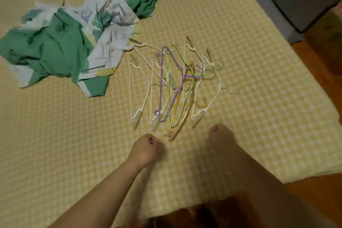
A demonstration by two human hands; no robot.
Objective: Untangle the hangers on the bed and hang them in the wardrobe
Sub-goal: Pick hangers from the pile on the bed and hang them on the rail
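Nearest the camera, above the near part of the bed [55,153], two bare forearms are extended toward the tangle, and both hands are held just short of it, touching nothing. The left hand [147,147] is seen with its fingers [153,140] curled into a loose fist, with nothing held; the right hand [221,136] is likewise curled inward and empty, though its fingers are mostly hidden behind the back of the hand. The hands are judged to be poised on either side of the closest hanger ends so that a first hanger can be picked out, and no untangling looks to have begun. Just beyond the hands, the hangers [175,87] are found in one overlapped heap on the yellow checked bedcover, right of the middle of the bed. The gold hanger [182,122] reaches nearest to the hands; a purple hanger [162,83] and a thin green hanger [169,72] are crossed through the middle of the heap, and several white hangers [138,87] with grey tips are fanned out on both sides, their metal hooks pointing mostly rightward. The hooks and bars appear interlocked, so a single hanger is unlikely to lift free cleanly. Farther off, to the left, a crumpled green and white cloth [61,42] is spread close to the heap. No wardrobe is in view.
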